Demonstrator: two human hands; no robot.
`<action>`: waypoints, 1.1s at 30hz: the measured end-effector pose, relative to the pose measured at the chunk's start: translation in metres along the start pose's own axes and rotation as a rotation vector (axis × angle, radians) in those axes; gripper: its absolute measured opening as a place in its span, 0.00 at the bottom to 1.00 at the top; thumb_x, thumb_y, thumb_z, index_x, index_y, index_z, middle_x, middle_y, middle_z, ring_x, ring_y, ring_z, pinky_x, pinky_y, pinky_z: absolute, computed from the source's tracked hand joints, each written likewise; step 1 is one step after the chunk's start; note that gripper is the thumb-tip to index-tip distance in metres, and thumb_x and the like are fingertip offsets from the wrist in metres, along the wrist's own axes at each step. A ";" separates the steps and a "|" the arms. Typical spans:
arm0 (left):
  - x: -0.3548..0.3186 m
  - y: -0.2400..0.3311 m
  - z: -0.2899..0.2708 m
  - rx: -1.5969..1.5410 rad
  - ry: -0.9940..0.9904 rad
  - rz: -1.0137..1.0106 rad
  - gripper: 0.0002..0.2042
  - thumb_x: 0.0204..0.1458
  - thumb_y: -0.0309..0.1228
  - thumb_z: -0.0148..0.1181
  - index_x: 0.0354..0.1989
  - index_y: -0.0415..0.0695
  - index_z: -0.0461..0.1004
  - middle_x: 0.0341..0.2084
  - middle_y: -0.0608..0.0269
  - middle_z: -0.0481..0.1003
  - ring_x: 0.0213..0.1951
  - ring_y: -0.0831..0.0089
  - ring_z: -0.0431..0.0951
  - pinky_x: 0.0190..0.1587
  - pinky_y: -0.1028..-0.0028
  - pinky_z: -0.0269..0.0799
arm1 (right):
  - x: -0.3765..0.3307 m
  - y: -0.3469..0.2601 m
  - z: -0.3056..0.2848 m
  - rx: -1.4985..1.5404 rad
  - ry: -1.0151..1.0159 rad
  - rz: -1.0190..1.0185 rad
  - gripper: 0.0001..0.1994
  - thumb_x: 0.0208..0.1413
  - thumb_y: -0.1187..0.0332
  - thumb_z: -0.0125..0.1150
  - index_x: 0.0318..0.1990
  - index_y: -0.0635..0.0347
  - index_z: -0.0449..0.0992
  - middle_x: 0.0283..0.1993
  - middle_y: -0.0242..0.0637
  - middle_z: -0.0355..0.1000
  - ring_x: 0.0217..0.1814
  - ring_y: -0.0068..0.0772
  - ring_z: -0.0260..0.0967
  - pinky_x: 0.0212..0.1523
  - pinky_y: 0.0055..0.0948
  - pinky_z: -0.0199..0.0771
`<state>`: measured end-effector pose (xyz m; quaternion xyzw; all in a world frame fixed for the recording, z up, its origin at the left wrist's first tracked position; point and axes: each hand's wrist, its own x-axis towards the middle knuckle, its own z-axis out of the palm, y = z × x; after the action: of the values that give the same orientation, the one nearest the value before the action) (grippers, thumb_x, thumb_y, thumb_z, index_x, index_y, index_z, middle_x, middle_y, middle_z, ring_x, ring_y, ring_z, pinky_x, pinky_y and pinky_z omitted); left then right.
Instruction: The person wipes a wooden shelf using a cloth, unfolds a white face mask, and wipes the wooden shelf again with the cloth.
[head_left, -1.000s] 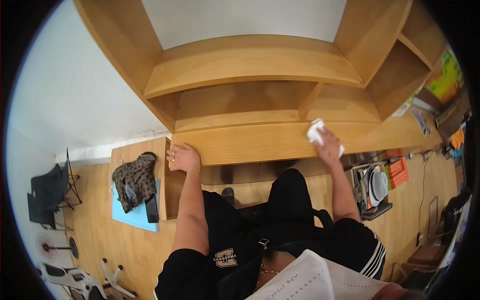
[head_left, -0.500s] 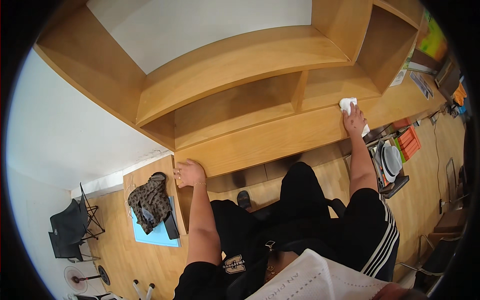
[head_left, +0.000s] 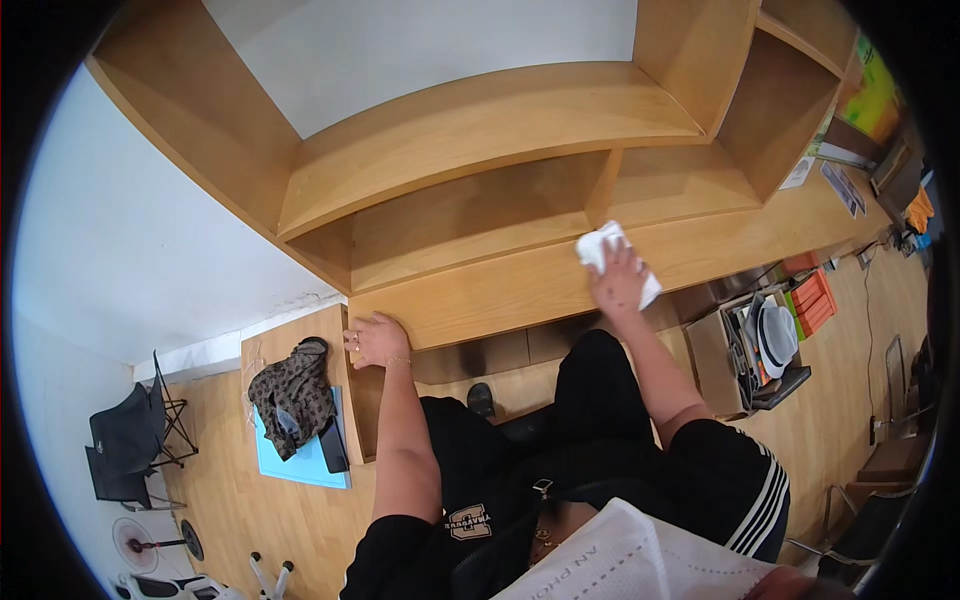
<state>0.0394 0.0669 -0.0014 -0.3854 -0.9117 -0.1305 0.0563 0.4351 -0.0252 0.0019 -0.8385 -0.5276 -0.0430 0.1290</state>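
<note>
My right hand (head_left: 620, 284) lies over a folded white cloth (head_left: 597, 242), pressing it onto the light wooden desk top (head_left: 480, 303) near the middle of its length. Parts of the cloth stick out beyond the fingertips and beside the palm. At the desk's left front corner my left hand (head_left: 378, 340) rests with its fingers spread, holding nothing; a ring and a thin bracelet show on it. The wooden shelf unit (head_left: 490, 105) rises from the back of the desk.
Left of the desk, a patterned brown garment (head_left: 292, 395) lies with a light blue flat item (head_left: 310, 463) on a low wooden surface. An open box (head_left: 722, 360) with a pale hat (head_left: 777, 338) stands right of my legs. A folding chair (head_left: 130, 425) and a fan (head_left: 140, 543) stand far left.
My right hand has slid the white cloth leftward along the desk from its right part to the middle. The left hand stays at the corner. The view has shifted slightly.
</note>
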 end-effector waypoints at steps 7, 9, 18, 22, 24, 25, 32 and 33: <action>-0.002 0.003 -0.004 -0.013 -0.024 -0.005 0.22 0.60 0.50 0.46 0.53 0.47 0.66 0.53 0.51 0.65 0.60 0.53 0.63 0.51 0.38 0.60 | -0.035 -0.129 -0.001 0.138 -0.232 -0.345 0.33 0.62 0.48 0.47 0.71 0.52 0.54 0.75 0.48 0.46 0.76 0.54 0.42 0.70 0.61 0.39; -0.003 0.002 -0.002 -0.044 0.015 0.007 0.21 0.59 0.47 0.50 0.52 0.44 0.66 0.55 0.48 0.63 0.60 0.51 0.61 0.51 0.37 0.61 | -0.042 -0.164 -0.001 0.172 -0.258 -0.444 0.33 0.62 0.48 0.47 0.71 0.53 0.54 0.75 0.48 0.46 0.75 0.54 0.43 0.69 0.61 0.40; -0.004 0.002 -0.004 -0.043 -0.036 0.019 0.22 0.58 0.46 0.50 0.53 0.42 0.66 0.60 0.46 0.60 0.61 0.49 0.60 0.51 0.36 0.61 | -0.064 -0.223 0.008 0.320 -0.265 -0.801 0.32 0.60 0.49 0.51 0.69 0.51 0.58 0.73 0.47 0.50 0.74 0.52 0.46 0.69 0.57 0.41; 0.000 -0.001 0.000 -0.025 0.026 0.010 0.22 0.60 0.49 0.46 0.53 0.46 0.66 0.55 0.50 0.65 0.60 0.51 0.63 0.51 0.38 0.60 | -0.056 -0.175 0.007 0.370 -0.213 -0.763 0.30 0.58 0.49 0.54 0.68 0.46 0.61 0.72 0.43 0.53 0.73 0.49 0.48 0.69 0.55 0.43; -0.002 -0.001 0.001 -0.028 0.028 0.015 0.21 0.60 0.49 0.46 0.53 0.46 0.66 0.54 0.50 0.65 0.59 0.51 0.63 0.51 0.37 0.60 | -0.047 -0.135 0.013 0.364 -0.082 -0.682 0.30 0.56 0.49 0.56 0.66 0.44 0.64 0.71 0.41 0.57 0.71 0.48 0.53 0.68 0.55 0.46; -0.002 0.000 0.000 -0.030 0.026 0.014 0.21 0.59 0.49 0.47 0.52 0.46 0.67 0.54 0.50 0.65 0.59 0.52 0.64 0.51 0.37 0.60 | -0.040 -0.111 0.016 0.356 -0.011 -0.643 0.30 0.55 0.49 0.57 0.65 0.43 0.65 0.70 0.41 0.59 0.70 0.48 0.55 0.67 0.55 0.48; -0.004 0.002 0.001 -0.017 0.059 0.018 0.20 0.59 0.48 0.47 0.50 0.46 0.67 0.51 0.52 0.66 0.58 0.53 0.64 0.50 0.39 0.61 | 0.005 0.049 -0.001 0.219 0.072 -0.366 0.29 0.55 0.47 0.57 0.64 0.44 0.68 0.68 0.41 0.61 0.68 0.50 0.58 0.64 0.55 0.53; -0.004 0.002 0.003 -0.004 0.063 0.017 0.20 0.59 0.49 0.47 0.50 0.46 0.67 0.51 0.52 0.66 0.58 0.54 0.64 0.50 0.39 0.61 | 0.010 0.069 -0.005 0.200 0.069 -0.333 0.29 0.55 0.46 0.57 0.63 0.44 0.68 0.68 0.41 0.61 0.68 0.50 0.58 0.64 0.54 0.53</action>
<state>0.0436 0.0659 -0.0045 -0.3889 -0.9060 -0.1437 0.0851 0.5021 -0.0459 -0.0035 -0.7208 -0.6558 -0.0399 0.2210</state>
